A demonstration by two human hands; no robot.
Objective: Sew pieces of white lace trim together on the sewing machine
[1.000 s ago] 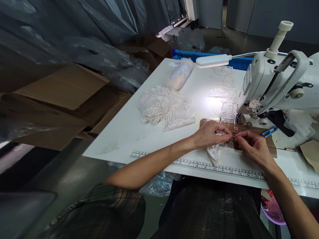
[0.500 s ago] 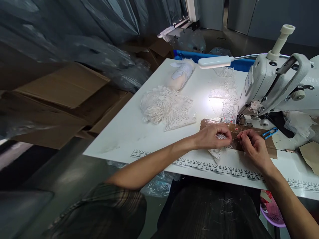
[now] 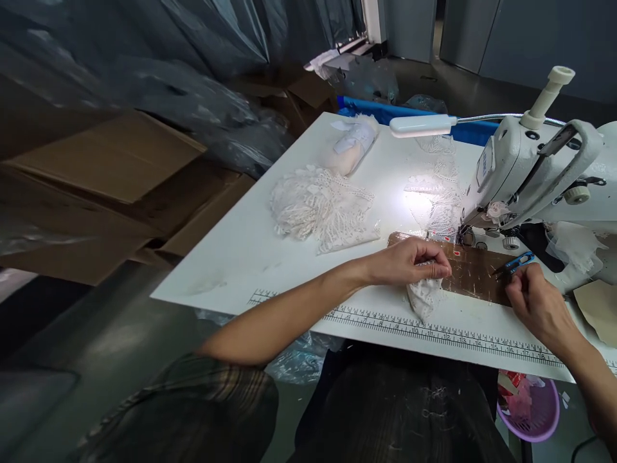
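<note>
My left hand (image 3: 418, 260) is closed in a pinch on a piece of white lace (image 3: 425, 297), which hangs down over the front of the white table (image 3: 231, 247). Beside the brown taped plate (image 3: 477, 271), my right hand (image 3: 538, 301) has its fingers curled at the blue thread snips (image 3: 519, 260). Whether the fingers grip the snips or only touch them is hard to tell. More lace (image 3: 446, 186) lies under the lamp, running to the needle area of the sewing machine (image 3: 501, 167).
A lace heap (image 3: 318, 202) and a wrapped roll (image 3: 354, 145) lie on the table's left part. The lamp (image 3: 421, 125) reaches over the back. Cardboard boxes (image 3: 110, 154) stand at the left; a purple basket (image 3: 542, 411) is below the front edge.
My right hand has moved right, away from my left hand, to the blue snips. My left hand stays near its place with the lace. The view has shifted slightly.
</note>
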